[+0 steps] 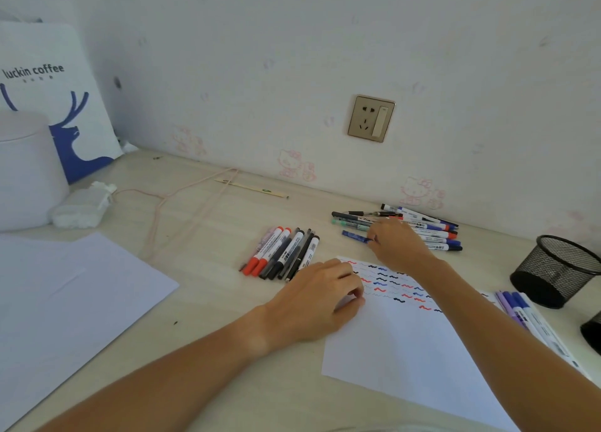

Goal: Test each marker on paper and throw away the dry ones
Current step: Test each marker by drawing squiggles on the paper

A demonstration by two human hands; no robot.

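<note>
Far left, white jar (22,171) and coffee bag (48,89). Middle, marker row (281,252). Left hand (320,296) loosely curled, pressing test paper (406,340). Right hand (398,244) pinching blue marker (354,235) beside pile (422,226). Mesh cup (557,270) right.

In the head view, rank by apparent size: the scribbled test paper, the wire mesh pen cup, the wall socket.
1. Test paper, clearly largest.
2. Mesh pen cup.
3. Wall socket, smallest, though it sits farther from the camera, so its true size is unsure.
</note>
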